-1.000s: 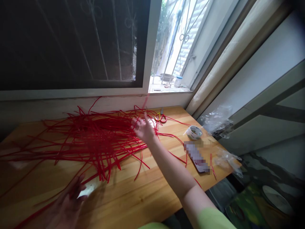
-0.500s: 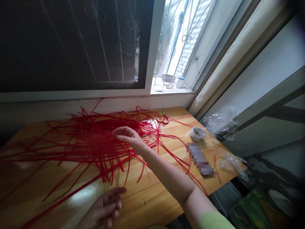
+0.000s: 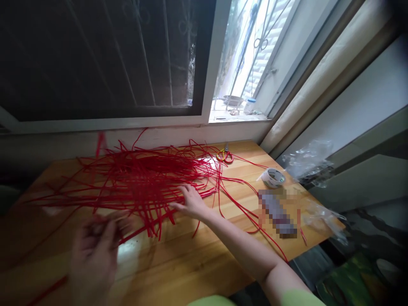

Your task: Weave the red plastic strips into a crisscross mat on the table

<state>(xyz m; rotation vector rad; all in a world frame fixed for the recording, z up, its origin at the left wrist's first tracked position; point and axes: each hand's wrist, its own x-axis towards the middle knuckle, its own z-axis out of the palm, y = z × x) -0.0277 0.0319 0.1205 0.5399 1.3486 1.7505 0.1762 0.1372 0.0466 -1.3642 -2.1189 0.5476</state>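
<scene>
A loose heap of long red strips (image 3: 137,178) is spread over the wooden table (image 3: 197,259) under the window. My right hand (image 3: 189,202) lies on the near right edge of the heap, fingers stretched out flat on the strips. My left hand (image 3: 92,255) hovers at the heap's near left side; it is blurred by motion, and a few red strips run past its fingertips. Whether it grips any of them does not show.
Red-handled scissors (image 3: 225,156) lie at the table's back right. A roll of tape (image 3: 273,177) and a blurred flat object (image 3: 276,212) sit near the right edge, with crumpled clear plastic (image 3: 321,212) beside them. A wall and window frame bound the far side.
My right hand has come down toward me from the middle of the heap to its near edge. My left hand has moved left and up to the strips. The view has shifted slightly left.
</scene>
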